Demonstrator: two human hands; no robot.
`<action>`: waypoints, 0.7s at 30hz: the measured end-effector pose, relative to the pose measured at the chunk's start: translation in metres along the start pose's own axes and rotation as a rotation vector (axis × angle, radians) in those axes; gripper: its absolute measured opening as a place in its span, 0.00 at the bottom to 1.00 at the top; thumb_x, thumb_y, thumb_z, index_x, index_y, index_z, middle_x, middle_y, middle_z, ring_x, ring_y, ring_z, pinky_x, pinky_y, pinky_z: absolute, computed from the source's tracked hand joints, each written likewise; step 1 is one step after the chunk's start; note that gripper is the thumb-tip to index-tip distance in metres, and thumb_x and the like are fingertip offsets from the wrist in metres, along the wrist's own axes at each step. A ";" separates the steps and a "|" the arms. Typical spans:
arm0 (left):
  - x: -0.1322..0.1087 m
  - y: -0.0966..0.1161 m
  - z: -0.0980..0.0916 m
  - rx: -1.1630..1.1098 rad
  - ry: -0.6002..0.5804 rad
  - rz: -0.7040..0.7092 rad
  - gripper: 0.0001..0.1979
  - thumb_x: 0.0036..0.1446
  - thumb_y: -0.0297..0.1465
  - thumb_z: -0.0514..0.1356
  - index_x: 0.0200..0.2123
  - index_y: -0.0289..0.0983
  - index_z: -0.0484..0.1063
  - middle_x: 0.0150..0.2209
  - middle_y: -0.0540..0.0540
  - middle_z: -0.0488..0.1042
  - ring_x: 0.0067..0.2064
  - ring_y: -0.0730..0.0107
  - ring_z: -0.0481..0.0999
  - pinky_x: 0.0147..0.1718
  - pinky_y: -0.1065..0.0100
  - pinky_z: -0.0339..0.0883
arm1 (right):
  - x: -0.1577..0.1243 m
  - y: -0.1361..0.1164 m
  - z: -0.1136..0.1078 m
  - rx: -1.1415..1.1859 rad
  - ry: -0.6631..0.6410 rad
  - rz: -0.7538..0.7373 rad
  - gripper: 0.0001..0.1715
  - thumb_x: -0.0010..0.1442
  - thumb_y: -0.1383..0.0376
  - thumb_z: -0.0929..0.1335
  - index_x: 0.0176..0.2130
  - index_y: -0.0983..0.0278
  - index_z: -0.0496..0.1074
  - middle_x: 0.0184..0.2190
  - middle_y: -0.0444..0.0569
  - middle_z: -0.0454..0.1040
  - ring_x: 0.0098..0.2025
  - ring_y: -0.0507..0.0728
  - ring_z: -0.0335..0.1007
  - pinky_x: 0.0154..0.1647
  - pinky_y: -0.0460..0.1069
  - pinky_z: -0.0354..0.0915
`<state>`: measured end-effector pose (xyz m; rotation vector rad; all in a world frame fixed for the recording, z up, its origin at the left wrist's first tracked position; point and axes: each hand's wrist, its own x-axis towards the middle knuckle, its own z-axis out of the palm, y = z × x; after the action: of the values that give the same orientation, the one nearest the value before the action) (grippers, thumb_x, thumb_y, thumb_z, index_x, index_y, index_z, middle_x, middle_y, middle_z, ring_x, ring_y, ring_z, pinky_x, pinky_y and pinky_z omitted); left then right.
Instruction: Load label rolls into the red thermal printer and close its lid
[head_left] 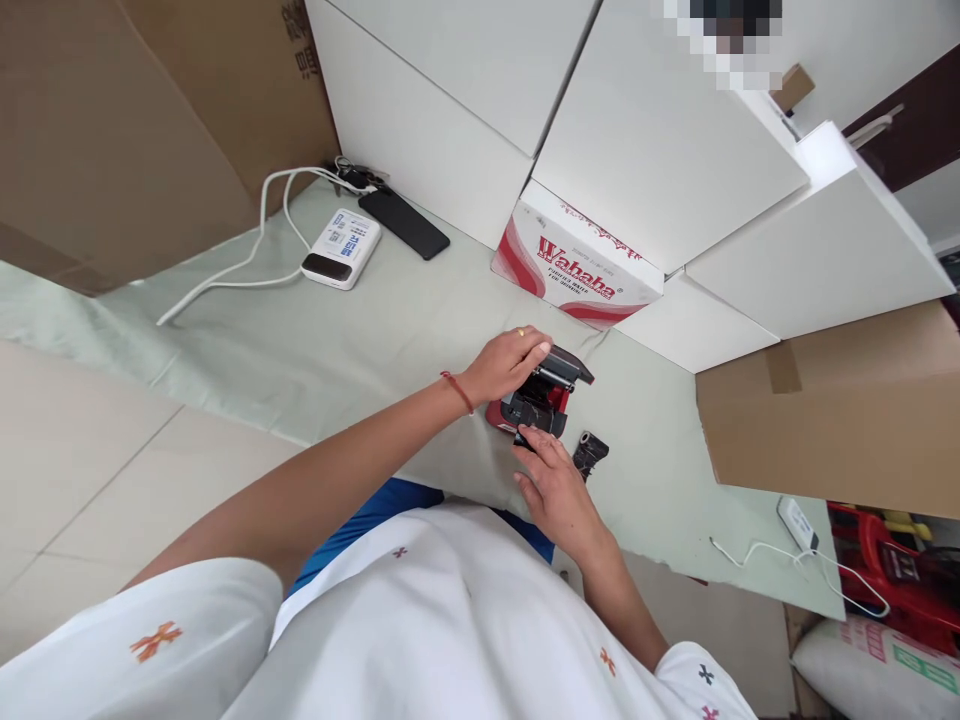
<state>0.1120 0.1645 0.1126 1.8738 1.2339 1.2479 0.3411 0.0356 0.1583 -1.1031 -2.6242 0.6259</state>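
Observation:
A small red-and-black machine (559, 398) sits on the cloth with its dark lid (571, 366) raised, showing a metal roller and black material inside. My left hand (506, 362) grips the lid's left end, thumb along the edge and the other fingers partly hidden. At the machine's near side, the fingertips of my right hand (555, 490) rest on a black piece along the front edge. Its fingers are stretched out, with the thumb apart. Just right of that hand lies a small black roll (590, 453) with a pale core.
Behind the machine, a red-and-white Wahaha carton (577, 262) leans by white panels. A black phone (405, 222) and a white power bank (342, 248) with cables lie back left. Cardboard boxes flank the cloth-covered table (420, 320). Another white device (796, 524) lies near the right edge.

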 end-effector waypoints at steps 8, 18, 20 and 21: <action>-0.059 -0.009 -0.005 0.075 -0.109 0.008 0.27 0.82 0.45 0.49 0.55 0.42 0.87 0.61 0.38 0.88 0.68 0.49 0.85 0.69 0.44 0.76 | 0.013 0.028 -0.021 -0.007 0.263 0.152 0.35 0.82 0.68 0.59 0.81 0.58 0.65 0.73 0.61 0.78 0.75 0.66 0.73 0.77 0.71 0.70; -0.066 -0.017 0.001 0.016 -0.090 -0.050 0.23 0.80 0.43 0.53 0.55 0.43 0.88 0.61 0.39 0.89 0.70 0.48 0.84 0.70 0.40 0.76 | 0.028 0.052 -0.018 -0.127 0.015 0.304 0.48 0.59 0.81 0.62 0.75 0.68 0.74 0.70 0.64 0.81 0.74 0.67 0.77 0.83 0.69 0.64; -0.065 -0.019 0.001 -0.026 -0.089 -0.060 0.20 0.78 0.40 0.56 0.54 0.43 0.88 0.60 0.39 0.89 0.70 0.46 0.84 0.72 0.38 0.74 | 0.030 0.050 -0.019 -0.140 0.004 0.322 0.45 0.61 0.81 0.63 0.74 0.68 0.76 0.69 0.66 0.81 0.73 0.68 0.78 0.80 0.67 0.68; -0.065 -0.020 0.000 -0.055 -0.089 -0.064 0.18 0.75 0.39 0.58 0.52 0.43 0.89 0.60 0.39 0.89 0.69 0.46 0.84 0.73 0.38 0.74 | 0.031 0.049 -0.020 -0.144 0.005 0.329 0.44 0.62 0.81 0.64 0.73 0.68 0.76 0.68 0.66 0.82 0.72 0.68 0.79 0.77 0.66 0.71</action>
<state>0.0956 0.1141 0.0706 1.8163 1.1906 1.1415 0.3577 0.0950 0.1542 -1.5976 -2.5354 0.4969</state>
